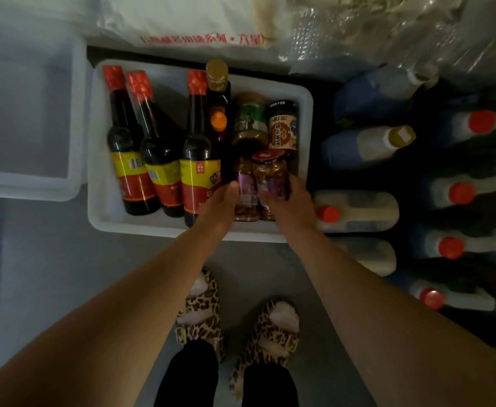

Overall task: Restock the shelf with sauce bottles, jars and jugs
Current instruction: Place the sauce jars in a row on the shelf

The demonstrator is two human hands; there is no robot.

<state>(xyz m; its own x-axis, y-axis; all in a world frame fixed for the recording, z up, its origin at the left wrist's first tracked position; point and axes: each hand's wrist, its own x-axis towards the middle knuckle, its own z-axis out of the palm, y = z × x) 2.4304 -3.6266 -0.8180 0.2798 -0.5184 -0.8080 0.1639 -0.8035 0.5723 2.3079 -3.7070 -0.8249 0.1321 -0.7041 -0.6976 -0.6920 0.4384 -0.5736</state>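
A white bin (100,160) on the floor holds three dark sauce bottles with red caps (129,160), a taller dark bottle with a gold cap (219,113) and several jars. My right hand (288,201) grips a purple-labelled jar with a red lid (270,174) inside the bin. A second purple-labelled jar (245,198) stands just left of it. My left hand (220,207) reaches in beside that jar, at the base of the gold-capped bottle; its fingers are hidden, so a grip cannot be seen. Two more jars (249,121) (282,127) stand behind.
White jugs with red caps (461,192) lie in rows on a dark low shelf at the right. An empty white bin (26,118) sits at the left. Plastic bags (211,22) hang over the top. My feet in leopard slippers (199,315) stand on the grey floor.
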